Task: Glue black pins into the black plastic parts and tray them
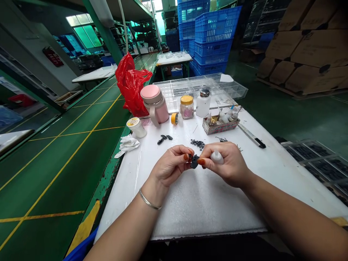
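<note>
A small black plastic part (pixel 194 162) is pinched between the fingertips of my left hand (pixel 171 163), which is closed on it. My right hand (pixel 227 163) touches the same part with thumb and forefinger. Tucked in that right hand is a small white bottle (pixel 216 157), its tip pointing up. Beyond my hands lie a pile of small black rings (pixel 198 144), several black plastic pieces (pixel 164 139) and thin black pins (pixel 222 139), partly hidden behind my right hand.
At the back of the white table (pixel 206 203) stand a pink mug (pixel 160 107), a yellow-lidded jar (pixel 186 108), a white bottle (pixel 203 103) and a box of small bottles (pixel 221 125). A white glove (pixel 127 145) lies left, a flat blade-like tool (pixel 251 135) right.
</note>
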Tool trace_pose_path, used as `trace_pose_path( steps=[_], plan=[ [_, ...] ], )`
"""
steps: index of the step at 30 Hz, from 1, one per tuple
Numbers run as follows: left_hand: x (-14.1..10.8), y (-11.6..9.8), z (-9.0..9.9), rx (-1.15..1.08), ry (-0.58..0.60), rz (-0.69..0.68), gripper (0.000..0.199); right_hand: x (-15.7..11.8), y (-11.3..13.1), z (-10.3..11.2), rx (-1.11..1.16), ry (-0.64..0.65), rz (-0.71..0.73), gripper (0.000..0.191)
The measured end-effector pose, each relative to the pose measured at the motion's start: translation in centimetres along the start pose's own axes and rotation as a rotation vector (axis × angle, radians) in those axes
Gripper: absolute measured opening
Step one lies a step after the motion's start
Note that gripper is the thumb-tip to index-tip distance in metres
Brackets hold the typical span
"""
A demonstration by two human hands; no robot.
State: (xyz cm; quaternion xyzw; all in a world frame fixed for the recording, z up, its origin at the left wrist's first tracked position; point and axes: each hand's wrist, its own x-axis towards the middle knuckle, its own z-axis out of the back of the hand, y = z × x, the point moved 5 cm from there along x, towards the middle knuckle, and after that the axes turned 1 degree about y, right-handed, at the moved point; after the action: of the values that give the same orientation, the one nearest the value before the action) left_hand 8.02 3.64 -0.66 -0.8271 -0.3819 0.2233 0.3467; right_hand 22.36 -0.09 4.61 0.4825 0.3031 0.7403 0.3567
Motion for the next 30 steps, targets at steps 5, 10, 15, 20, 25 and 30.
trace_pose_path(
  steps=[5, 10, 15, 20, 25, 30],
  plan=[
    [0.0, 0.2, -0.1, -0.011, 0.098, 0.045, 0.024, 0.0, -0.6, -0.4, 0.26, 0.089, -0.152, 0.03],
    [-0.1, 0.8, -0.3, 0.0, 0.225, 0.116, 0.025, 0.2, -0.8, -0.8, 0.445, 0.211, -0.24, 0.03],
    [-0.3, 1.5, -0.3, 0.07, 0.289, 0.199, 0.035, 0.1, -0.6, -1.0, 0.486, 0.326, -0.247, 0.03],
    [-0.3, 1.7, -0.3, 0.085, 0.32, 0.237, 0.037, 0.3, -0.3, -1.0, 0.437, 0.345, -0.168, 0.033],
    [-0.1, 1.7, -0.4, 0.071, 0.306, 0.232, 0.033, 0.3, -0.1, -1.0, 0.365, 0.322, -0.118, 0.035],
    [-0.3, 1.3, 0.1, 0.099, 0.258, 0.209, 0.04, 0.6, -1.1, -0.9, 0.35, 0.304, -0.111, 0.034]
  ],
)
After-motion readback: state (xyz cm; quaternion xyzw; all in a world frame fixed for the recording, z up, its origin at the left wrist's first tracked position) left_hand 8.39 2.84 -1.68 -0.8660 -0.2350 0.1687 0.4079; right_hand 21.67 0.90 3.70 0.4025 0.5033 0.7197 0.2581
